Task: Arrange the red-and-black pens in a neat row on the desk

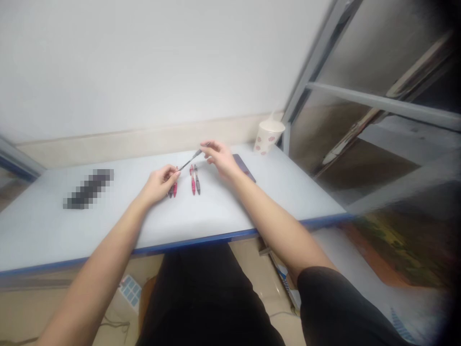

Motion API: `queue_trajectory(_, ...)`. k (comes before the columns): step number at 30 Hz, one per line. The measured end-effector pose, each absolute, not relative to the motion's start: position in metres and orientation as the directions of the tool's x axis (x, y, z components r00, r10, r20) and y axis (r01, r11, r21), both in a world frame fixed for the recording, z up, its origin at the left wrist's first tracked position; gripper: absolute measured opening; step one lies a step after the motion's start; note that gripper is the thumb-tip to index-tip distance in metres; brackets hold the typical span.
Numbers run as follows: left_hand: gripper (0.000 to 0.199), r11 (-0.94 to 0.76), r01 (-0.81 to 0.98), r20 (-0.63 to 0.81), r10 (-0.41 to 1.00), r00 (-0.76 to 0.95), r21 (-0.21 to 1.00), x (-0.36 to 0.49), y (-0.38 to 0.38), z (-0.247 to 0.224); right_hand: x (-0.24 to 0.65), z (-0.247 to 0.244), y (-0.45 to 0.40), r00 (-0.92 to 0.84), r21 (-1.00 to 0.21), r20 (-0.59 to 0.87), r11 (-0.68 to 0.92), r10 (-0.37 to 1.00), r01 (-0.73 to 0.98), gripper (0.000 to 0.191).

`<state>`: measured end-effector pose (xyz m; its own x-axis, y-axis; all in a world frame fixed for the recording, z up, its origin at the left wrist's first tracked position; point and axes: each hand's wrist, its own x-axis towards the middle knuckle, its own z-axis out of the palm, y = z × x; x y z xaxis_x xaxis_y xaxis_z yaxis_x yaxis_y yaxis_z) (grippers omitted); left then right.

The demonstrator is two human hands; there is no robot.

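A slim grey pen (196, 154) slants up to the right above the table, spanning my two hands. Its thin lower end is pinched between thumb and fingers of my left hand (161, 183). At the thicker upper end, the fingertips of my right hand (222, 158) close on it. Below it on the tabletop, a red pen (193, 185) and a second grey pen (198, 184) lie side by side. Another red pen (175, 189) and a dark pen (170, 193) lie beside my left hand, which partly hides them.
A white table (223, 211) with a blue front edge stands against the wall. A patterned paper cup (267, 137) is at the back right, near a dark flat object (245, 168). A pixelated dark item (89, 189) lies at left. A metal-framed partition (306, 86) borders the right side.
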<state>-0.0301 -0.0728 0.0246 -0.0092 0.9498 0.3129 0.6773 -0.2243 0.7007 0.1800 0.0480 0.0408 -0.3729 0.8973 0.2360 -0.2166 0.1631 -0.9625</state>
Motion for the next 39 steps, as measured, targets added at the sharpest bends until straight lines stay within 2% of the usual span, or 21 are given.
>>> queue_trajectory(14,0.035,-0.216,0.668,0.298,0.954,-0.009,0.712,-0.033,-0.071,0.02,0.179,0.036,0.046,-0.428,-0.955,0.262,0.169,0.865,-0.243,0.035)
queue_trajectory(23,0.038,-0.223,0.646,0.258,0.965,0.041,0.73,-0.029,-0.073,0.023,0.182,0.033,0.048,-0.661,-0.984,0.177,0.137,0.729,-0.113,0.029)
queue_trajectory(29,0.031,-0.244,0.648,0.301,0.953,0.025,0.721,-0.032,-0.07,0.02,0.173,0.025,0.042,-0.652,-0.979,0.203,0.132,0.73,-0.156,0.035)
queue_trajectory(32,0.03,-0.246,0.695,0.336,0.942,0.006,0.676,-0.035,-0.068,0.017,0.172,0.026,0.035,-0.616,-0.956,0.264,0.286,0.742,-0.065,0.029)
queue_trajectory(35,0.029,-0.257,0.721,0.381,0.925,-0.01,0.643,-0.037,-0.067,0.016,0.174,0.031,0.03,-0.596,-0.86,0.322,0.49,0.736,0.142,0.054)
queue_trajectory(37,0.03,-0.265,0.738,0.402,0.916,-0.01,0.621,-0.037,-0.067,0.016,0.177,0.034,0.03,-0.616,-0.808,0.302,0.538,0.727,0.239,0.064)
queue_trajectory(39,0.031,-0.262,0.754,0.415,0.91,-0.016,0.602,-0.037,-0.067,0.017,0.18,0.036,0.033,-0.648,-0.797,0.308,0.56,0.697,0.224,0.054)
